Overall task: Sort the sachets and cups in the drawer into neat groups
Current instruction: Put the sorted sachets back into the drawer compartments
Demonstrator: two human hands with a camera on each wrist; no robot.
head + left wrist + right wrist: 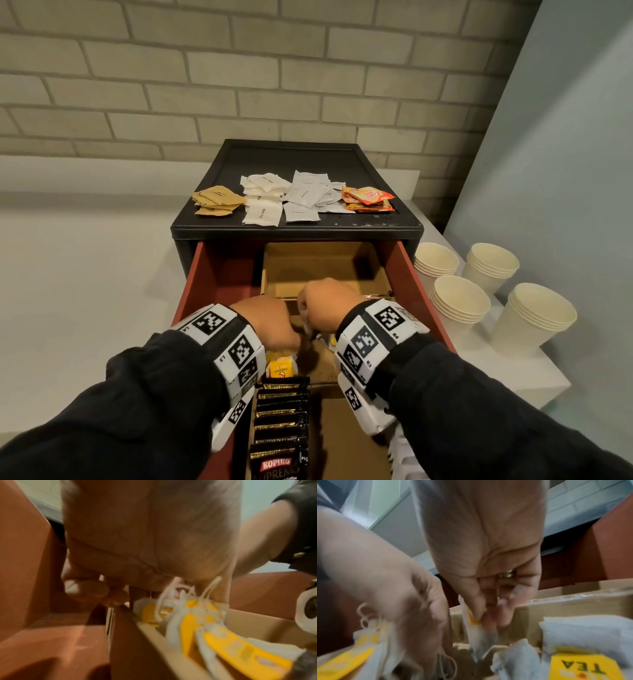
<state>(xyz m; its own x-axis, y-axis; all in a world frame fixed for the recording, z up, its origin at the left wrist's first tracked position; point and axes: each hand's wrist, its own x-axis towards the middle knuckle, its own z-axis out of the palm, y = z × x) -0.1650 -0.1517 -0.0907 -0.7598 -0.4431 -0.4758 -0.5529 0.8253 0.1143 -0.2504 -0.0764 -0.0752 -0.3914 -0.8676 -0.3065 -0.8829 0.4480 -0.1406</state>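
Observation:
The red drawer (412,274) stands open with cardboard compartments (322,263) inside. Both hands reach into its middle. My left hand (284,329) curls over a bunch of yellow-tagged tea bags (193,616), whose strings run up into the palm. My right hand (318,315) pinches a single tea bag (476,628) by its yellow tag, just above the compartment. Beside it lie more loose tea bags (583,632). A row of black Kopiko sachets (281,421) stands in the front compartment. Stacked paper cups (459,301) sit outside the drawer on the right.
On the black cabinet top (404,219) lie separate piles: brown sachets (215,200), white sugar sachets (262,202), cream sachets (305,198), orange creamer sachets (368,198). A brick wall rises behind. The white counter (85,274) spreads to the left.

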